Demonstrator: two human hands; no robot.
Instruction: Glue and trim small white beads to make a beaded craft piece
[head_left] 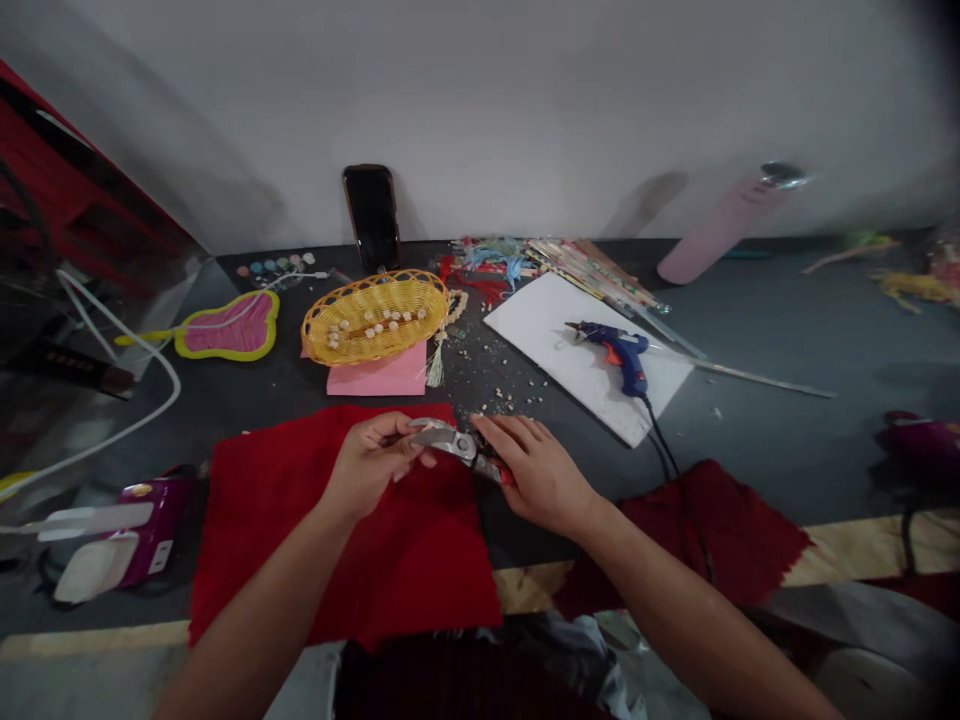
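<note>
My right hand (544, 475) is closed round the red handle of a pair of pruning shears (450, 441), whose curved metal blades point left. At the blades, the fingers of my left hand (371, 460) pinch together; whatever small piece they hold is too hidden to name. Both hands hover around the top right corner of a red cloth (397, 550). Small pale bits (504, 404) lie scattered just beyond the shears. Further back, a yellow woven basket (360, 300) holds several small pale pieces and overlaps a pink pad (379, 377).
A blue glue gun (619, 350) rests on a white board (551, 310), its cord running toward me. Behind are a phone (373, 218), thin sticks (600, 275) and a pink bottle (720, 225). A pink-and-yellow paddle (229, 327) and purple device (154, 525) lie left.
</note>
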